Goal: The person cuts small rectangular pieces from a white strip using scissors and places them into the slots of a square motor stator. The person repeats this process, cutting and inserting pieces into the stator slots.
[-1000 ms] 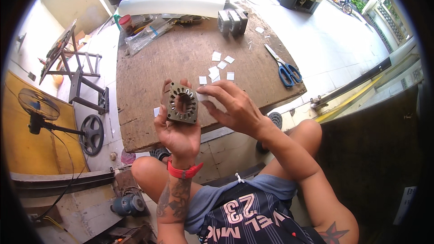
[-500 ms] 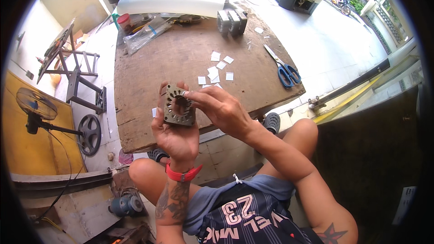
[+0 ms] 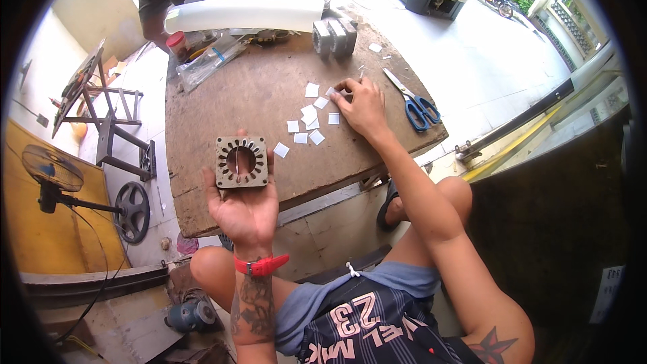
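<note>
We hold the square stator core (image 3: 257, 180) in our left hand (image 3: 246, 209), above the near part of the worktop (image 3: 222, 108), slotted face toward us, thumb along one side and fingers at the other. Our right hand (image 3: 364, 106) is over the wood, bent fingertips at one small white square (image 3: 331, 91); whether they pinch it, we cannot tell. More white squares (image 3: 300, 138) lie to its left. To its right we see blue-handled scissors (image 3: 419, 111); farther back, grey metal blocks (image 3: 335, 39) near a white roll (image 3: 246, 15).
</note>
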Available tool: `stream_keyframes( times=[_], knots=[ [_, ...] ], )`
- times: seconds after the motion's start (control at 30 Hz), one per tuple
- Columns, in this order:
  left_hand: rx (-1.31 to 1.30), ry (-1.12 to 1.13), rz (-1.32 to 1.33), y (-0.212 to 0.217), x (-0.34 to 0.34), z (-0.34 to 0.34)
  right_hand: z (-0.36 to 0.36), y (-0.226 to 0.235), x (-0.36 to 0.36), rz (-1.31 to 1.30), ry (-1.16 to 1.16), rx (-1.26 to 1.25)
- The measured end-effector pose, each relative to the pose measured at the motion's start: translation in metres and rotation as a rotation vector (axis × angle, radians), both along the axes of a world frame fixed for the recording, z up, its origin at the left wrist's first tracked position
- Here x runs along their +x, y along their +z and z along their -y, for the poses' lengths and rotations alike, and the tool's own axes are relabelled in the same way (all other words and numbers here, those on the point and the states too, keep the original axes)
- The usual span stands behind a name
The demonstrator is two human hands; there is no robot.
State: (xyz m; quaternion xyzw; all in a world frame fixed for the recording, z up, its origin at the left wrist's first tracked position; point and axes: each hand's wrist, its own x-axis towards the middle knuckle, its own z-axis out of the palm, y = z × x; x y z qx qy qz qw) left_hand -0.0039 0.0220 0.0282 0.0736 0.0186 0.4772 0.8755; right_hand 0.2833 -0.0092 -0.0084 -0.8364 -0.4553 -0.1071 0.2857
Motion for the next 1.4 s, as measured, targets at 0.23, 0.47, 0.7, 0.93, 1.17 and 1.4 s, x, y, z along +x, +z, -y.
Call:
stream_keyframes(
  times=[0.23,0.47,0.7,0.93,1.17,1.4],
  knots=[
    [-0.018,0.027,-0.089,0.000,0.008,0.003,0.021,0.031,-0.055,-0.695,0.469,0.356],
    [0.097,0.079,-0.147,0.001,0.015,0.012,0.050,0.049,-0.117,-0.546,0.765,0.350],
    [0.119,0.079,-0.246,0.002,0.014,0.016,0.041,0.055,-0.112,-0.313,0.835,0.395],
    [0.139,0.040,-0.206,0.003,0.015,0.020,0.041,0.049,-0.113,-0.086,0.786,0.353],
    [0.171,0.078,-0.271,0.001,0.013,0.019,0.044,0.046,-0.107,0.003,0.873,0.318],
    [0.061,0.066,-0.173,0.002,0.012,0.018,0.042,0.033,-0.131,-0.395,0.800,0.479]
  ],
)
